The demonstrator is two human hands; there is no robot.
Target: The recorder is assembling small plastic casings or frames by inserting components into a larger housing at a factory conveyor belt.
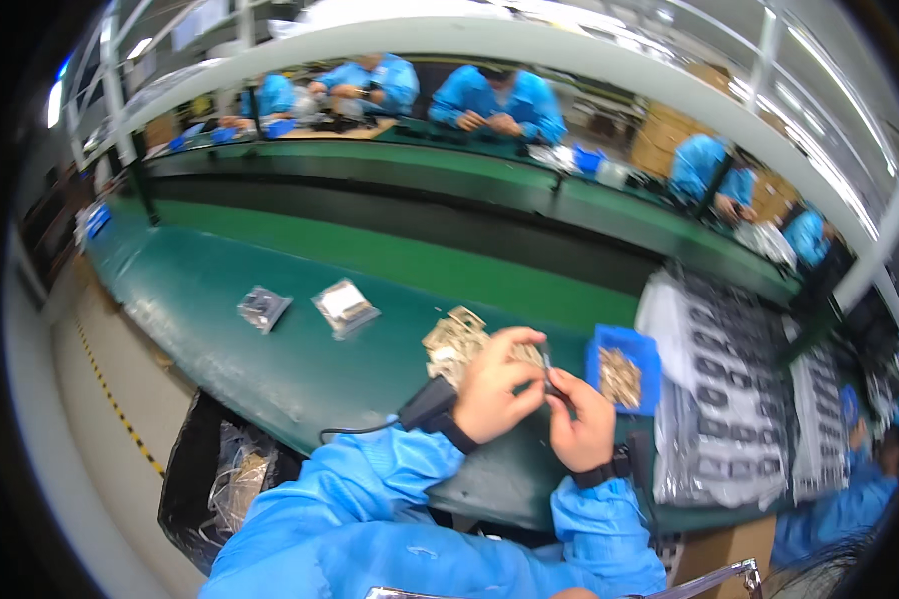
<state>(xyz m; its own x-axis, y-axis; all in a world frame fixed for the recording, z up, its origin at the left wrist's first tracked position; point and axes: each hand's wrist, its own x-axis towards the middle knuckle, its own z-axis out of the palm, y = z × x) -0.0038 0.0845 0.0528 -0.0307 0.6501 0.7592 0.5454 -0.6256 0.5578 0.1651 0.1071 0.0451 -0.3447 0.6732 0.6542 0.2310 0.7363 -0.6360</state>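
My left hand (496,387) and my right hand (581,423) meet over the green bench. Between their fingertips is a small, thin dark piece (546,361), too small to name. My left thumb and forefinger close around its upper part. At its lower end, my right thumb and forefinger pinch it. Just beyond my left hand lies a pile of small beige, flat pieces (451,344). A blue bin (650,356) holding many small tan pieces (617,380) stands to the right of my hands.
Clear plastic-covered trays of black parts (726,399) fill the right of the bench (205,265). Two small bagged items (263,308) (346,306) lie left. A black-lined waste bin (195,479) stands below the left edge. People in blue work at the far bench.
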